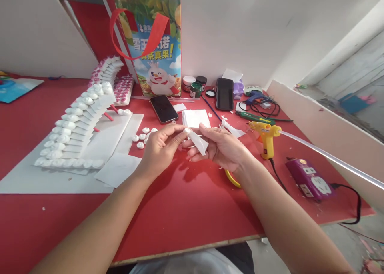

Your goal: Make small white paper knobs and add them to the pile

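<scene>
Currently, both hands meet just on the near side of the stack of white paper squares (196, 118), raised above the red tabletop (174, 210). The left hand (160, 148) has a rolled white paper piece (200, 143) pinched between thumb and fingers at its narrow end, and the wider end slants down toward the right hand (223, 145). That hand's fingers are spread behind the paper with its thumb stretched out above; whether they grip the piece, I cannot tell.

Left of the stack, small white rolled buds (140, 145) lie loose near the left hand, and farther left a curved row of white buds (67, 125) stands on a white board (24, 182). A smartphone (164, 109) lies just left of the stack, with a printed carrier bag (163, 72) behind it. Beyond the stack is an open green paint jar (196, 90). To the stack's right sits a yellow hot glue gun (265, 138), its clear glue stick (324, 154) jutting out, and farther right is a purple power socket (310, 180).
</scene>
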Available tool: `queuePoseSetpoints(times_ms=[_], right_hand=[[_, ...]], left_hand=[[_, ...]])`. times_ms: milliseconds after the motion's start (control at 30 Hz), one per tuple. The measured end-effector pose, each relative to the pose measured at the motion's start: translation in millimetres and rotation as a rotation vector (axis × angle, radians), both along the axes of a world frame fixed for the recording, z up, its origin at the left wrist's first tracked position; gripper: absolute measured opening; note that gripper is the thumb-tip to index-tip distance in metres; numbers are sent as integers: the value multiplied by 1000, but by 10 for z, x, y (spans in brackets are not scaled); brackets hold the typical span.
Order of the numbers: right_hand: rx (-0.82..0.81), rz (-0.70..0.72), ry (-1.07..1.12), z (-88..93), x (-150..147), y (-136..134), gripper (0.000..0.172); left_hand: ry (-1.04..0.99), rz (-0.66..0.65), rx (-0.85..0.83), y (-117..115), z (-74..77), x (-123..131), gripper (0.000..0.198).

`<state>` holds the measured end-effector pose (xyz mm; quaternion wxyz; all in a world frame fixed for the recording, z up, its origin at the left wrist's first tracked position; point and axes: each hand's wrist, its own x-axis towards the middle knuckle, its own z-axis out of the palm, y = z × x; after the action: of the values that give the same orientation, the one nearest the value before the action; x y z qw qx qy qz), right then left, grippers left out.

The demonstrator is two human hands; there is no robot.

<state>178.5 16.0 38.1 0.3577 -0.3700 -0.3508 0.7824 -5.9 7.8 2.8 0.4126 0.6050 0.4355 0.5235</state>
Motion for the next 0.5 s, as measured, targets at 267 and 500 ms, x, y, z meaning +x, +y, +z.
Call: queuePoseSetpoints(times_ms=[267, 500], right_hand=[[89, 3, -20, -14, 17, -25, 33], [388, -162, -378, 6, -83, -105, 27]], left_hand=[[14, -8, 4, -32, 15, -1, 24], [-51, 58, -22, -53, 5, 50, 26]])
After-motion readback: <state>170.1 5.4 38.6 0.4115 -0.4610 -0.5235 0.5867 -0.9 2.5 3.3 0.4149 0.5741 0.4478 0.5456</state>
